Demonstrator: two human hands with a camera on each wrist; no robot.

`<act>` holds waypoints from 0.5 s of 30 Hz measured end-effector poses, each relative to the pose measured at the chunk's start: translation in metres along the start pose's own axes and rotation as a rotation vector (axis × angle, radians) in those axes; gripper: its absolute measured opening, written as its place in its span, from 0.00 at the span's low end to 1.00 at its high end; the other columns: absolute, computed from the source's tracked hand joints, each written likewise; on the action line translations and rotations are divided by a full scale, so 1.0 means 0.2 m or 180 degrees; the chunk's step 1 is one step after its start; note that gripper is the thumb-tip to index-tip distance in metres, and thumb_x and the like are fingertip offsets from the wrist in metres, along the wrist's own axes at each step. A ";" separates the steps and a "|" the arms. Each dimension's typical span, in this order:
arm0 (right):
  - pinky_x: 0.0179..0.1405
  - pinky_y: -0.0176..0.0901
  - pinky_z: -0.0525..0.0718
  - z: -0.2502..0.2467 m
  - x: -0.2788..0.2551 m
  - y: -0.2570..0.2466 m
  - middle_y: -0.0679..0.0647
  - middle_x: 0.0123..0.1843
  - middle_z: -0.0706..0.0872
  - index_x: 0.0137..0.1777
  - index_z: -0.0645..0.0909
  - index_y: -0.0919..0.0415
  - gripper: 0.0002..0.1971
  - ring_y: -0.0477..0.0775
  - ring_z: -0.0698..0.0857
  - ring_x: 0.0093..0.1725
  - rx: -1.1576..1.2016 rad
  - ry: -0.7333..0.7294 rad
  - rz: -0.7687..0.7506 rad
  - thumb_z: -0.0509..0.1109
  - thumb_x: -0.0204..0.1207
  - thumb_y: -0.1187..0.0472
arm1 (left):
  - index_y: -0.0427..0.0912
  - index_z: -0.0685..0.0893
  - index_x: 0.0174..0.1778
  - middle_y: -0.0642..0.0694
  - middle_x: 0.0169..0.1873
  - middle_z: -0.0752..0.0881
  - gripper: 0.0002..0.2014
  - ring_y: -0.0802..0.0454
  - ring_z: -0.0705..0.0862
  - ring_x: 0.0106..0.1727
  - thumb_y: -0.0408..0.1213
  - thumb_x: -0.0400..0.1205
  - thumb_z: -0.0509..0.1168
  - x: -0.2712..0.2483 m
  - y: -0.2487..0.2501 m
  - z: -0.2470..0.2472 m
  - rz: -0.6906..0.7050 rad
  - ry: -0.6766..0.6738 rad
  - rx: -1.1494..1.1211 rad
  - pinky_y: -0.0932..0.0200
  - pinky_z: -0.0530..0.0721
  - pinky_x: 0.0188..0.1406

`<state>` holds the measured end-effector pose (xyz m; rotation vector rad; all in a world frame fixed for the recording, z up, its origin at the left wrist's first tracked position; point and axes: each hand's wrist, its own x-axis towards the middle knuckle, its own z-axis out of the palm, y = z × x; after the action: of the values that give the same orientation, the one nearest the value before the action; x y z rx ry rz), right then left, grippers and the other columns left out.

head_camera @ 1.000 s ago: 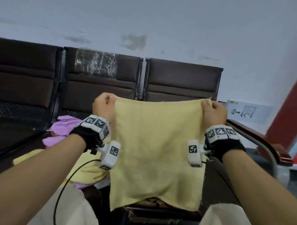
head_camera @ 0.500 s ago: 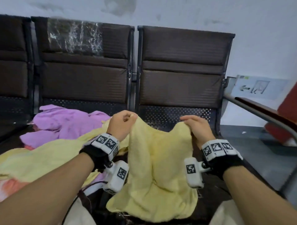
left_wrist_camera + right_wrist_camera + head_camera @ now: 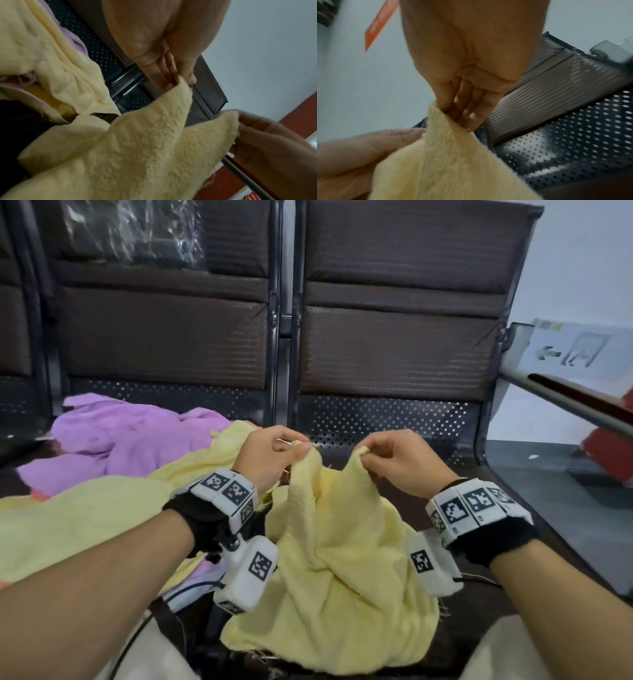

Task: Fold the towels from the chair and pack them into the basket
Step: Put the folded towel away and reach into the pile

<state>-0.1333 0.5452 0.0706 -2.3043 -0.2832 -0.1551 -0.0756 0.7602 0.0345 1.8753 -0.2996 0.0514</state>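
Observation:
A pale yellow towel (image 3: 335, 570) hangs crumpled between my hands, its lower part lying over my lap and the seat edge. My left hand (image 3: 274, 457) pinches one top corner of it; the left wrist view shows the towel (image 3: 137, 148) held between fingers and thumb of my left hand (image 3: 178, 79). My right hand (image 3: 394, 460) pinches the other top corner, and the right wrist view shows the towel (image 3: 450, 162) caught in the fingers of my right hand (image 3: 462, 116). The two corners are a short gap apart. No basket is in view.
A purple towel (image 3: 137, 436) and another yellow towel (image 3: 85, 525) lie piled on the left chair seat. The dark perforated seat (image 3: 394, 419) of the right chair lies behind my hands. A metal armrest (image 3: 575, 402) runs at the right.
The towel was held spread wide and high; my hands have come down and toward each other, so the towel now sags crumpled. The view has tilted down.

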 end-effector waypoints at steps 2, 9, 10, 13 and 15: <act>0.45 0.39 0.82 0.00 -0.01 -0.05 0.47 0.39 0.85 0.41 0.86 0.57 0.05 0.46 0.84 0.40 -0.0202 0.0276 -0.0423 0.71 0.76 0.65 | 0.47 0.87 0.46 0.43 0.35 0.89 0.03 0.49 0.87 0.38 0.38 0.80 0.69 -0.02 0.02 0.00 -0.0101 -0.0177 -0.0170 0.52 0.88 0.37; 0.39 0.42 0.82 0.10 -0.03 -0.08 0.53 0.36 0.87 0.42 0.82 0.55 0.04 0.49 0.84 0.36 -0.0074 0.0027 -0.0280 0.73 0.76 0.57 | 0.40 0.84 0.54 0.39 0.36 0.87 0.07 0.53 0.86 0.33 0.31 0.83 0.63 -0.10 0.11 0.03 -0.0355 -0.0842 -0.0639 0.61 0.86 0.32; 0.38 0.40 0.82 0.11 -0.03 -0.07 0.52 0.36 0.87 0.41 0.83 0.53 0.04 0.48 0.83 0.35 -0.0130 0.0006 -0.0258 0.74 0.75 0.56 | 0.38 0.84 0.54 0.38 0.37 0.87 0.07 0.52 0.87 0.33 0.31 0.83 0.63 -0.11 0.12 0.03 -0.0382 -0.0917 -0.0700 0.62 0.86 0.32; 0.35 0.34 0.81 0.14 -0.02 -0.06 0.49 0.34 0.87 0.40 0.83 0.52 0.06 0.41 0.83 0.33 -0.0160 0.0053 -0.0199 0.77 0.71 0.53 | 0.36 0.84 0.54 0.39 0.36 0.88 0.07 0.54 0.87 0.32 0.30 0.83 0.63 -0.13 0.14 0.03 -0.0430 -0.1066 -0.0808 0.63 0.86 0.32; 0.33 0.29 0.78 0.15 -0.03 -0.06 0.45 0.32 0.85 0.39 0.82 0.52 0.08 0.36 0.81 0.31 -0.0075 0.0103 -0.0143 0.79 0.69 0.54 | 0.36 0.84 0.53 0.42 0.35 0.88 0.07 0.56 0.88 0.32 0.31 0.84 0.62 -0.14 0.15 0.03 -0.0461 -0.1125 -0.0859 0.64 0.86 0.32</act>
<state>-0.1403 0.5743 0.0567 -2.3174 -0.3185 -0.2191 -0.1112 0.7517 0.0558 1.6259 -0.3903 -0.4043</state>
